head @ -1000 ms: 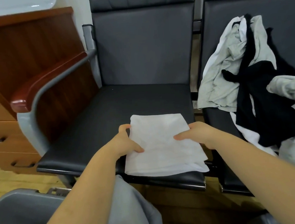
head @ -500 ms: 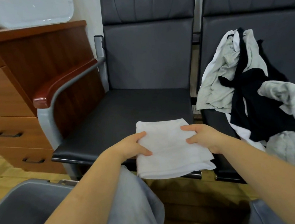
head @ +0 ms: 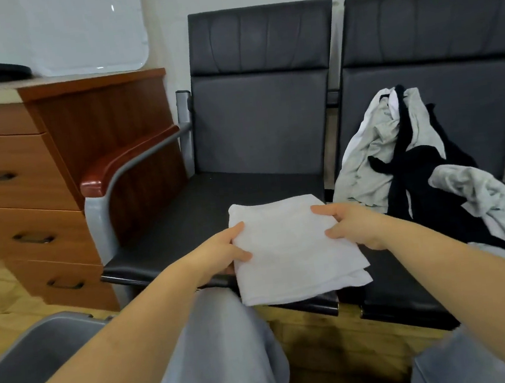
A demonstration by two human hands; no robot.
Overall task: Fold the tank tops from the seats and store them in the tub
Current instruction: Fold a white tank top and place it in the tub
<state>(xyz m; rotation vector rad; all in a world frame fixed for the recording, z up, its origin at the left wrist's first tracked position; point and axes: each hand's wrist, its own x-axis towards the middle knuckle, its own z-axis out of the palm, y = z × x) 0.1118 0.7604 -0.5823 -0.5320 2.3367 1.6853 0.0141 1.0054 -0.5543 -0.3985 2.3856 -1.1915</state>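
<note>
Left hand (head: 220,253) grips the left edge of the folded white tank top (head: 292,249): thumb on top, fingers curled under the cloth. Right hand (head: 351,227) pinches the right edge the same way, thumb and forefinger visible on top, the rest hidden beneath.

The folded top is a compact rectangle, several layers thick, over the front edge of the left seat (head: 186,227). Its near corner overhangs that edge. Whether it rests on the cushion or is already lifted clear, cannot tell.

Right of the left seat, on the neighbouring seat (head: 413,292): a loose pile of unfolded tops (head: 415,166), grey, white and black tangled together, part draped up the backrest.

Below and left of the left seat, near the person's knee: grey tub (head: 42,350). Only a rim and some inner wall show; contents not visible.

Left of the left seat: wooden drawer unit (head: 18,192).

Progress, as judged: one top folded and in hand, likely ready for transfer to the tub. Pile on the neighbouring seat untouched, so most of the folding remains.
</note>
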